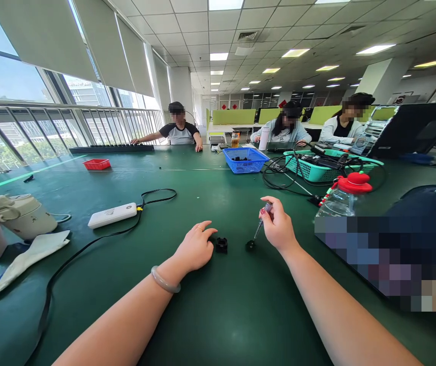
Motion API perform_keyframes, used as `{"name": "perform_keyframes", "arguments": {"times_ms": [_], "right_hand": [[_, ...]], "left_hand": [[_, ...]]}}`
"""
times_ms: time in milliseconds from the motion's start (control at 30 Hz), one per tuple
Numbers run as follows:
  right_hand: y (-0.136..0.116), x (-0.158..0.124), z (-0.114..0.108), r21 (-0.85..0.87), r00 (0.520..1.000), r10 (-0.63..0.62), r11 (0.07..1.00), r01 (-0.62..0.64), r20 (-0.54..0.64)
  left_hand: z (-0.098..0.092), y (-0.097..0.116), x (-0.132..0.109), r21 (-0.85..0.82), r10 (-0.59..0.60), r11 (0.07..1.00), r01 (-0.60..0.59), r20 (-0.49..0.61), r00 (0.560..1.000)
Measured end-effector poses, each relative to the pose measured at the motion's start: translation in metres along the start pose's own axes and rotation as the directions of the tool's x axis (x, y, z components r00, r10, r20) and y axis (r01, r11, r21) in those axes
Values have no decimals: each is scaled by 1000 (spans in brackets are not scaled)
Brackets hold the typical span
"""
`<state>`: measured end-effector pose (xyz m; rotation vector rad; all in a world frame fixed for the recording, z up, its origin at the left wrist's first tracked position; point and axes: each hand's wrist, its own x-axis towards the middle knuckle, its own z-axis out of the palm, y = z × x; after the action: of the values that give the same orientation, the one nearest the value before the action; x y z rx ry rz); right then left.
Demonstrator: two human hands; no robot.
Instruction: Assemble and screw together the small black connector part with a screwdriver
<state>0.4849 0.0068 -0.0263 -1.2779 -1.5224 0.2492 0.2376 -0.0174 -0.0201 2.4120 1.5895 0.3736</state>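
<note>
My right hand (278,223) is closed around the handle of a screwdriver (258,229), which slants down to the left. Its lower end meets a small round black part (250,246) lying on the green table (218,315). To the left sits a small black block-shaped part (221,245) with a hollow in its top. My left hand (197,247) rests on the table just beside that block, fingers apart and curved, with nothing visible in them. Whether its fingertips touch the block I cannot tell. A bracelet circles the left wrist.
A white power bank (113,216) with a black cable lies left. Further back are a red tray (96,164), a blue basket (245,165) and a teal basket (313,173) full of cables. At right stands a red-capped bottle (342,198). Several people sit across the table.
</note>
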Motion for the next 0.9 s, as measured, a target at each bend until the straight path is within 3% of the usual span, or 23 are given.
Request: {"name": "perform_keyframes", "arguments": {"times_ms": [167, 267, 367, 600, 733, 900], "right_hand": [[-13, -5, 6, 94, 1000, -18, 995, 16, 13], [-18, -5, 0, 25, 998, -17, 1000, 19, -59], [-20, -5, -2, -12, 1000, -2, 1000, 2, -10], [-23, -14, 20, 238, 989, 25, 969, -60, 148], [-23, -15, 23, 370, 990, 47, 924, -94, 135], [-9, -10, 23, 517, 983, 164, 836, -183, 82]], "left_hand": [[7, 12, 0, -98, 94, 991, -87, 67, 993], [8, 17, -3, -77, 112, 992, -104, 103, 988], [7, 22, -6, -74, 111, 992, -104, 107, 988], [13, 28, -6, -110, 174, 980, -167, 59, 983], [17, 27, -3, -95, 186, 979, -182, 33, 982], [20, 26, -3, -59, 170, 984, -168, 30, 985]]}}
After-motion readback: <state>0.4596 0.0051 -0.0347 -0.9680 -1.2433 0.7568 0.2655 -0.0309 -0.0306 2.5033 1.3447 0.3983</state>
